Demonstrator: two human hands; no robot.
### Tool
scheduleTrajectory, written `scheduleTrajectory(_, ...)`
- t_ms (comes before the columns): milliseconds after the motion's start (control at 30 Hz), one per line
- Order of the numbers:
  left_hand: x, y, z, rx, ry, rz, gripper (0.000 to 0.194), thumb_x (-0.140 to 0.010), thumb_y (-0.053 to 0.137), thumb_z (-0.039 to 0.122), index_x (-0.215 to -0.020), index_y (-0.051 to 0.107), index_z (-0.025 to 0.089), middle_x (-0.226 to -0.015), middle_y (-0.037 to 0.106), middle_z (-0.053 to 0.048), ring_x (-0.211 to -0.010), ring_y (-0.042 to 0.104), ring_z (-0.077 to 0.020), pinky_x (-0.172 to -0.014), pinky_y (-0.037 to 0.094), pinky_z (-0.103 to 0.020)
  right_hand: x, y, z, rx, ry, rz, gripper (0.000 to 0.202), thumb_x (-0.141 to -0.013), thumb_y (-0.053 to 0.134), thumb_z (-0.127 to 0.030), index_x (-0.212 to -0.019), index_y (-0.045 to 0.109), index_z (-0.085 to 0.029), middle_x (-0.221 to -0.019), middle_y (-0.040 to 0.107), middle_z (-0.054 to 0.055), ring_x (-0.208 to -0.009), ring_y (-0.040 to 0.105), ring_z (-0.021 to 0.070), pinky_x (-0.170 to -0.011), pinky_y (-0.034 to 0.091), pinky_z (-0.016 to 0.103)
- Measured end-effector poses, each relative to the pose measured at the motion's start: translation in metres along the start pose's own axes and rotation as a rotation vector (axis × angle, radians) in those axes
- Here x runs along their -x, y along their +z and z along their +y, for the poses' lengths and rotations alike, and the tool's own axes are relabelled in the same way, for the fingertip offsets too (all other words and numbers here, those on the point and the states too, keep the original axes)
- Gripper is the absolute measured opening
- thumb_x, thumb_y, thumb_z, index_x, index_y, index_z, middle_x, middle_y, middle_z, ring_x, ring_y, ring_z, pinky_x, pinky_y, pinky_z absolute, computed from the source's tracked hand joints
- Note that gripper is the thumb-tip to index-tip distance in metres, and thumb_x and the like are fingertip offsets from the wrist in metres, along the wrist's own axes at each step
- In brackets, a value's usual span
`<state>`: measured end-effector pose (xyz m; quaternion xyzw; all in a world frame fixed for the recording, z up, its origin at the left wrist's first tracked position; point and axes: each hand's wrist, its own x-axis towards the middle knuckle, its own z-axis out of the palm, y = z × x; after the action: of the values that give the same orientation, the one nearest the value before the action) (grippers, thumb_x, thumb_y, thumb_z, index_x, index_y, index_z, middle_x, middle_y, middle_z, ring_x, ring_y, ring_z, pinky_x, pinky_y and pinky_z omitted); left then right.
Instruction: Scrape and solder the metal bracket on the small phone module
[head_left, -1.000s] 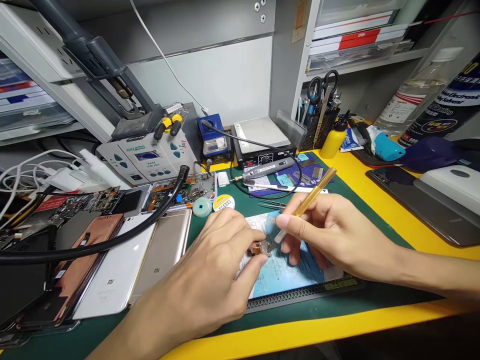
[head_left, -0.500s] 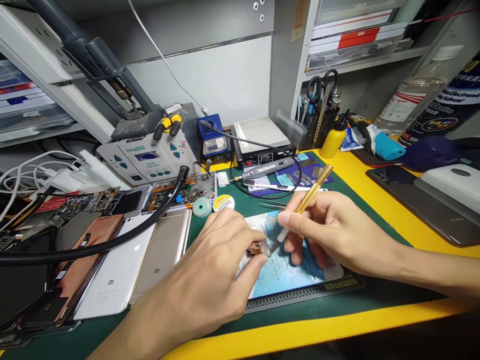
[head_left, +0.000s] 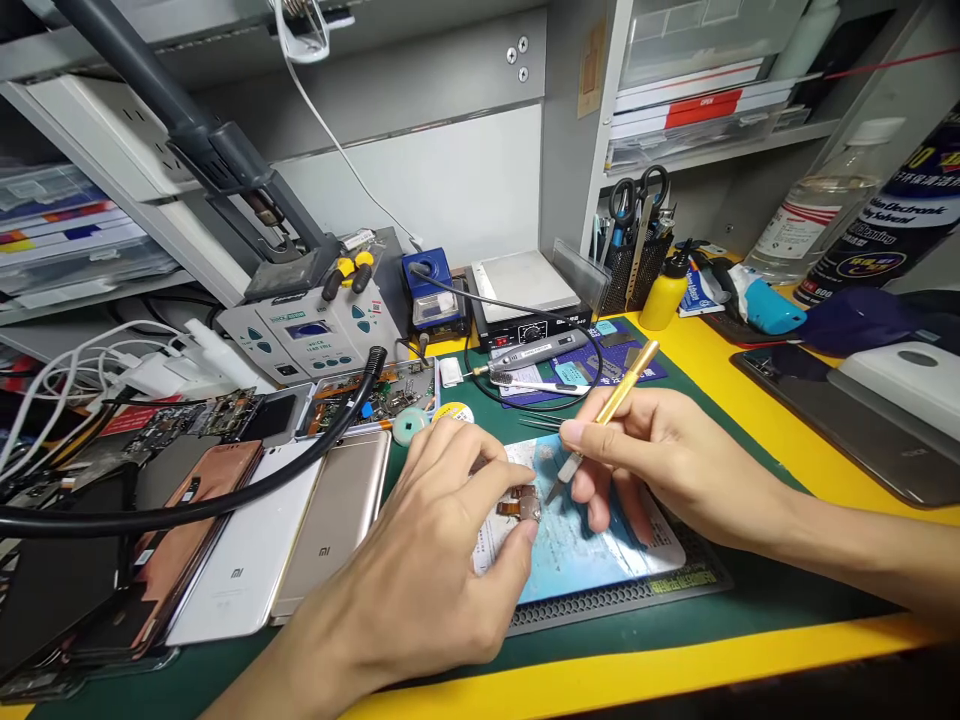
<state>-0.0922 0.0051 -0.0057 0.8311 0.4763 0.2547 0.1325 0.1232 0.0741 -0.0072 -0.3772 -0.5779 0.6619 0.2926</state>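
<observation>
Between the thumb and index finger of my left hand (head_left: 450, 540) is a small metal part with an orange flex cable (head_left: 525, 503). It lies on a light-blue sheet (head_left: 585, 560). My right hand (head_left: 652, 450) grips a gold-handled craft knife (head_left: 621, 395) like a pen. The blade points down, just right of the small part, with a slight gap between them. Behind the knife, thin tweezers (head_left: 538, 422) lie partly hidden by my right hand.
Several phones, among them a white one (head_left: 232, 570), lie left under a black hose (head_left: 255, 490). A soldering station (head_left: 315, 335), a heating plate (head_left: 525, 285), a yellow bottle (head_left: 663, 300) and a scissors holder (head_left: 637, 250) stand behind. A dark phone (head_left: 840, 425) lies right.
The camera view has shifted a little, so the background sits lower. The knife blade has moved slightly away from the small part, and my left thumb and index finger have spread a little around it.
</observation>
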Motion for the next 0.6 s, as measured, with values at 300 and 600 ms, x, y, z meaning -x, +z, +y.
scheduleTrajectory(300, -0.002, 0.0041, 0.0084, 0.081, 0.024, 0.151, 0.007, -0.09, 0.067, 0.016, -0.096, 0.07, 0.018, -0.089, 0.059, -0.005, -0.092, 0.053, -0.0222, -0.095, 0.043, -0.048, 0.0033, 0.001, -0.0007, -0.027, -0.056, -0.035, 0.026, -0.089, 0.078, -0.04, -0.082, 0.066, -0.017, -0.067, 0.076, 0.002, -0.047, 0.069, 0.0127, -0.036, 0.048, 0.015)
scheduleTrajectory(600, -0.0014, 0.0038, 0.0074, 0.146, 0.024, 0.146, 0.013, -0.088, 0.064, 0.012, -0.099, 0.069, 0.018, -0.093, 0.065, -0.006, -0.095, 0.056, -0.0227, -0.1, 0.046, -0.051, 0.0051, -0.0001, -0.0015, -0.103, -0.054, -0.044, 0.026, -0.087, 0.081, -0.037, -0.082, 0.065, -0.017, -0.072, 0.078, 0.004, -0.05, 0.07, 0.0136, -0.038, 0.049, 0.016)
